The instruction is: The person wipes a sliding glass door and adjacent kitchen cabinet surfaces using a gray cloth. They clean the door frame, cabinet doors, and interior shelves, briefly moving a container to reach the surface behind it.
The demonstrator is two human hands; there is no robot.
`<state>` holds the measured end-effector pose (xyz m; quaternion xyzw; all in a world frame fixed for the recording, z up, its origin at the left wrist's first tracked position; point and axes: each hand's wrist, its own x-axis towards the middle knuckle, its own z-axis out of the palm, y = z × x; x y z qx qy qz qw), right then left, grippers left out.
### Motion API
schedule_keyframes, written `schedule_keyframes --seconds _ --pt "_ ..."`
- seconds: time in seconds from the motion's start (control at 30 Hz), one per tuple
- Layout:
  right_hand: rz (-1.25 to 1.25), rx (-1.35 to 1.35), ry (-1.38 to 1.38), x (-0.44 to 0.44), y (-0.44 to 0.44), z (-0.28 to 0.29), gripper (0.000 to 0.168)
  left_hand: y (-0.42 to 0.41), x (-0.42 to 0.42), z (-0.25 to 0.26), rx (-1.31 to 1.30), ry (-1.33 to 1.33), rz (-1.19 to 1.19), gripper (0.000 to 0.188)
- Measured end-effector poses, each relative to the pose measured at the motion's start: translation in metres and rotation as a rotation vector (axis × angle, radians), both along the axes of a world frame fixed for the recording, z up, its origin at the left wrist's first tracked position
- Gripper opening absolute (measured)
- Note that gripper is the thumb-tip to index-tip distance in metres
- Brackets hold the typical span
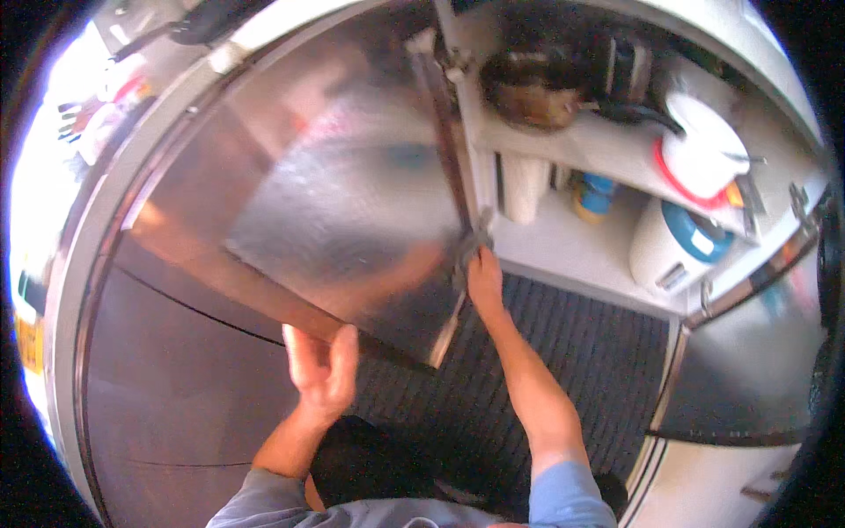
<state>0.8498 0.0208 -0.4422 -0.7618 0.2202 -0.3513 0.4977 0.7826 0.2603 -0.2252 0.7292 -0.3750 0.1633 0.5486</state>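
Note:
A glossy brown cabinet door [343, 198] hangs tilted before me, with blurred reflections on its face. At its lower edge is my left hand [323, 376], thumb and fingers on the rim, some fingertips hidden. My right hand [485, 284] is closed around a grey metal piece [474, 244] near the door's side edge, by a hinge. Blur hides the exact shape of that piece. Above it, another metal hinge [455, 66] joins the door's side to the white cabinet frame. A pale, narrow strip [443, 340] shows at the door's lower corner.
Open shelves at right hold a dark pan [535, 99], a white container [706, 145] on a red base, a blue-and-yellow container [594, 195] and a white canister with a blue top [673, 244]. Below lies a dark ribbed mat [587, 356]. Another glossy door [739, 369] stands at far right.

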Motion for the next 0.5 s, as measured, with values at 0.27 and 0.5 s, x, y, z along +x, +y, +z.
schedule_keyframes --seconds 0.27,0.5 --pt "0.252 -0.079 -0.518 -0.031 0.049 0.226 0.030 -0.001 -0.002 0.000 -0.052 0.140 0.048 0.039" --pt "0.314 0.220 -0.871 -0.001 0.037 0.337 0.038 -0.011 -0.001 0.012 -0.124 0.081 -0.004 0.033"
